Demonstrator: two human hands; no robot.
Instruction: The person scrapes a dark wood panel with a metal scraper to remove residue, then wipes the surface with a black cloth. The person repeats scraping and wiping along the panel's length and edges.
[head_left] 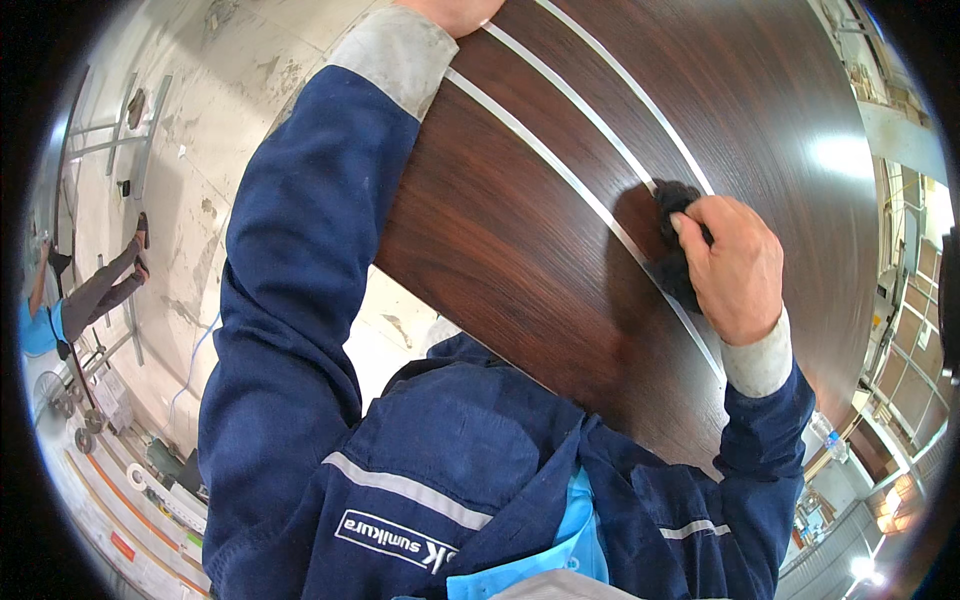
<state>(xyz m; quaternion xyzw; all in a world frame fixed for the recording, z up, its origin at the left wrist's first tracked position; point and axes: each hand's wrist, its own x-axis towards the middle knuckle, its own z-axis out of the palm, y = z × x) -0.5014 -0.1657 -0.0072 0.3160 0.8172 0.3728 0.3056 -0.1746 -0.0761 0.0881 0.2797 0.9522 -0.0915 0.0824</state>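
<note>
A dark brown wood-grain panel (500,250) lies in front of me, with three pale silvery strips running across it in slanting lines. My right hand (735,265) is closed round a bunched black cloth (678,205) and presses it on the panel, over the strips. Part of the cloth hangs below the fingers and covers some of the strip nearest me. At the top edge of the picture my left hand (455,12) is at the panel's left side, largely cut off. Its fingers are out of sight.
Over on the left a person in a blue top and dark trousers (105,285) is beside metal frames on the pale, stained floor (300,40). A thin blue cable (196,350) runs along that floor. A clear plastic bottle (836,446) and shelving (915,330) are at the right.
</note>
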